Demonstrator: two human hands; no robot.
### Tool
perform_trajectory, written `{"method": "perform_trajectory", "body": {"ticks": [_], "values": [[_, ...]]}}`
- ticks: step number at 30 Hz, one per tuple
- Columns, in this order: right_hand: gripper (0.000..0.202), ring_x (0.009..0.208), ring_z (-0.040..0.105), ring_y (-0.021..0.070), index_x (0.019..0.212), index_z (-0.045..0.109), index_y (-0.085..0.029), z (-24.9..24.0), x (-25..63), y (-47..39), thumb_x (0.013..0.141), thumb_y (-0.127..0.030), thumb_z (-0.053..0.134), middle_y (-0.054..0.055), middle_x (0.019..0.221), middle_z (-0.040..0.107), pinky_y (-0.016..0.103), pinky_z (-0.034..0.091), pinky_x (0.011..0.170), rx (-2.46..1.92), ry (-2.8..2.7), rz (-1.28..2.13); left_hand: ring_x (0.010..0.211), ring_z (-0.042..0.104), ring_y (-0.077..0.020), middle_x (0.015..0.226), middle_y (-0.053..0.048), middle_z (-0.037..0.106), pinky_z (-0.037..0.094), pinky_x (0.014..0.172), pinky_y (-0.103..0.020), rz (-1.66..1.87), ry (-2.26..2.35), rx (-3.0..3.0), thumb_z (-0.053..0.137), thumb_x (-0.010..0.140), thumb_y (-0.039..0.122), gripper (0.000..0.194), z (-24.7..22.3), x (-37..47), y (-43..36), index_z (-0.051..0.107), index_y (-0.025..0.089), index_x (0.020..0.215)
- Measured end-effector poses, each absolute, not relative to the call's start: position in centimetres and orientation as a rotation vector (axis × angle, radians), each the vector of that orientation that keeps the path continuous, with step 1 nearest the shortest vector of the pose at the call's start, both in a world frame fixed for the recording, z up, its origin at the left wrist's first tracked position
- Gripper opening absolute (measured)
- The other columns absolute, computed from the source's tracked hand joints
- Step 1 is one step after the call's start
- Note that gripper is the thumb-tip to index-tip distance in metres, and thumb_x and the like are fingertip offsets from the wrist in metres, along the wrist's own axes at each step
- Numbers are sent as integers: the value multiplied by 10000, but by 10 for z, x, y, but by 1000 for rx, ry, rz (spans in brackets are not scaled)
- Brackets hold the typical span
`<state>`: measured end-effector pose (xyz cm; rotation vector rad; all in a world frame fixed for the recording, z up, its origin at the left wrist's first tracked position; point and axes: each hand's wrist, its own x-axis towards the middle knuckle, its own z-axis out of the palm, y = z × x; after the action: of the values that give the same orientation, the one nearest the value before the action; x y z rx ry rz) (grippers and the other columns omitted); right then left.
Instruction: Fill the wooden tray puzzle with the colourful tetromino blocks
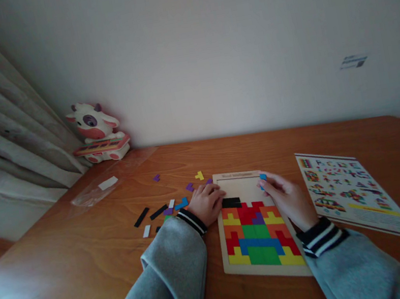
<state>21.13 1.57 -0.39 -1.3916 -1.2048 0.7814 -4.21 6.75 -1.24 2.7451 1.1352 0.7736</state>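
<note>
A wooden puzzle board [225, 258] lies in front of me, its lower part filled with red, yellow, green, blue, orange and purple pieces. Black pieces [231, 202] sit at the upper left of the filled area. Between the thumb and fingers of my right hand [288, 198] is a blue puzzle piece [263, 177], held over the board's upper right. My left hand [206, 203] rests at the board's left edge with its fingers stretched out over the rim, near the black pieces. Whether anything lies under those fingers is hidden.
Loose puzzle pieces lie left of the board, among them a black bar [141, 217], a white piece [147, 231] and a yellow piece [199, 176]. A printed pattern sheet [350, 190] lies at the right. Behind are a clear plastic bag [91, 193] and a cow toy [98, 134].
</note>
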Motion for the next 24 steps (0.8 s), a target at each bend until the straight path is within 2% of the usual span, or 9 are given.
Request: {"method": "perform_trajectory", "body": {"ticks": [5, 10, 13, 16, 19, 22, 24], "values": [[552, 825, 694, 217, 1147, 632, -188, -4, 210, 16, 754, -569, 709, 88, 996, 742, 376, 550, 802, -1342, -1140, 856, 1030, 583, -246, 1181, -79, 640, 479, 916, -425, 759, 1141, 2745, 527, 906, 230, 243, -12, -42, 67, 699, 233, 1077], [523, 901, 712, 252, 1145, 596, -218, -6, 211, 17, 756, -542, 727, 81, 945, 760, 390, 543, 818, -1347, -1186, 846, 1039, 576, -245, 1188, -79, 636, 480, 917, -422, 761, 1134, 2745, 523, 909, 233, 247, -13, -43, 68, 696, 233, 1085], [512, 899, 710, 256, 1144, 585, -224, -8, 212, 18, 762, -533, 726, 75, 924, 763, 393, 535, 809, -1354, -1213, 792, 1039, 577, -241, 1184, -78, 636, 477, 931, -421, 765, 1130, 2743, 522, 908, 226, 245, -13, -43, 68, 695, 232, 1080], [442, 883, 700, 249, 1036, 608, -209, -9, 212, 18, 770, -547, 712, 79, 927, 757, 380, 532, 784, -1366, -1201, 774, 1046, 576, -239, 1178, -77, 636, 477, 940, -420, 768, 1123, 2736, 525, 905, 221, 241, -11, -42, 68, 693, 230, 1077], [423, 786, 668, 224, 961, 661, -195, -6, 211, 16, 777, -575, 689, 69, 891, 745, 354, 517, 711, -1446, -1231, 721, 1047, 577, -239, 1173, -79, 634, 482, 936, -421, 766, 1117, 2738, 520, 904, 220, 242, -10, -43, 67, 691, 230, 1075], [443, 705, 620, 200, 986, 710, -192, -1, 210, 13, 786, -585, 669, 52, 837, 725, 331, 482, 650, -1516, -1262, 629, 1050, 577, -239, 1173, -83, 631, 483, 935, -423, 763, 1104, 2744, 516, 904, 221, 248, -9, -43, 68, 689, 231, 1081], [430, 732, 615, 201, 992, 725, -192, 1, 211, 12, 804, -572, 656, 52, 857, 720, 325, 472, 658, -1502, -1276, 581, 1053, 576, -240, 1176, -86, 631, 481, 937, -424, 768, 1097, 2743, 514, 907, 224, 249, -9, -43, 68, 687, 228, 1086]]}}
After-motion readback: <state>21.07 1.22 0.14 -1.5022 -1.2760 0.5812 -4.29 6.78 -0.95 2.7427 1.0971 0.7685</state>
